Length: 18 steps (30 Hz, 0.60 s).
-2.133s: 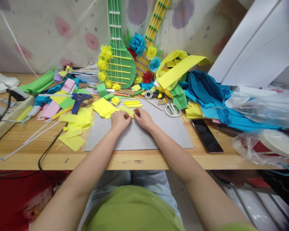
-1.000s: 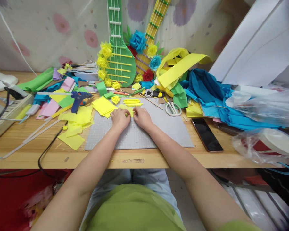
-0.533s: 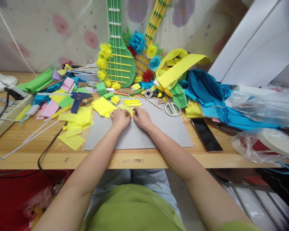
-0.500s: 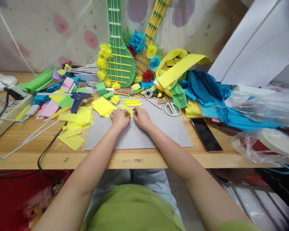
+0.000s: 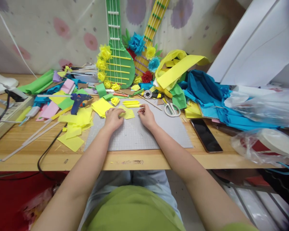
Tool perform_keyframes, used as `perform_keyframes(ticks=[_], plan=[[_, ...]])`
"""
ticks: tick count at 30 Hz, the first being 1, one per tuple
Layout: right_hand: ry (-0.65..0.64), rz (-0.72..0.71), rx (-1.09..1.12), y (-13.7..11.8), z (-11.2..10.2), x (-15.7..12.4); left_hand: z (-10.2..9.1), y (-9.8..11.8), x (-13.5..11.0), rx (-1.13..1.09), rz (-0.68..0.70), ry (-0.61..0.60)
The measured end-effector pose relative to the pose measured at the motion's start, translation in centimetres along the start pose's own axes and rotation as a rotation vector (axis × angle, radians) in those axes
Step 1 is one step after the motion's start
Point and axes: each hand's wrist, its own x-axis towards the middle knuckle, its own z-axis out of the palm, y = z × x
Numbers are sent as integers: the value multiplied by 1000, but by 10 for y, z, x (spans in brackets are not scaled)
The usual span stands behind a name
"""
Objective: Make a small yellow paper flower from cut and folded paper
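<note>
A small sheet of yellow crepe paper (image 5: 128,113) lies on the grey cutting mat (image 5: 135,138). My left hand (image 5: 114,118) is on the sheet's left side, fingers curled over that edge, partly hiding it. To the right of the sheet, my right hand (image 5: 146,117) is apart from it, with fingers loosely bent and nothing visible between them. Behind the sheet are several folded yellow strips (image 5: 131,104) and a yellow paper rose (image 5: 115,101). A stack of yellow paper squares (image 5: 101,107) lies just beyond my left hand.
White-handled scissors (image 5: 172,109) and a phone (image 5: 206,135) lie on the right. A blue glue gun (image 5: 76,102) rests left among paper scraps (image 5: 73,141). Green (image 5: 120,65) and yellow (image 5: 152,25) paper instruments lean at the back. Blue crepe paper (image 5: 207,86) is heaped right.
My hands have moved apart: the right one has left the yellow sheet and shifted right, the left has moved slightly left. More of the sheet now shows between them.
</note>
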Motion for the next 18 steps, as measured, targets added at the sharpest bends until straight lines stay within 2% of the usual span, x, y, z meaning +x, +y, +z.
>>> perform_keyframes(ticks=[3,5,10,14,18], plan=[[56,77,56,6,-6,4,2,3,0,30,2,10],[68,78,53,7,-8,5,5,8,-2,69,-9,37],[-18,-79,-37,1,-7,0,12,24,-8,147,-7,102],[-111,-208,-134,-7,-8,-5,14,30,-12,177,14,98],[-147,-264,-184,-9,-8,-7,16,34,-14,183,18,91]])
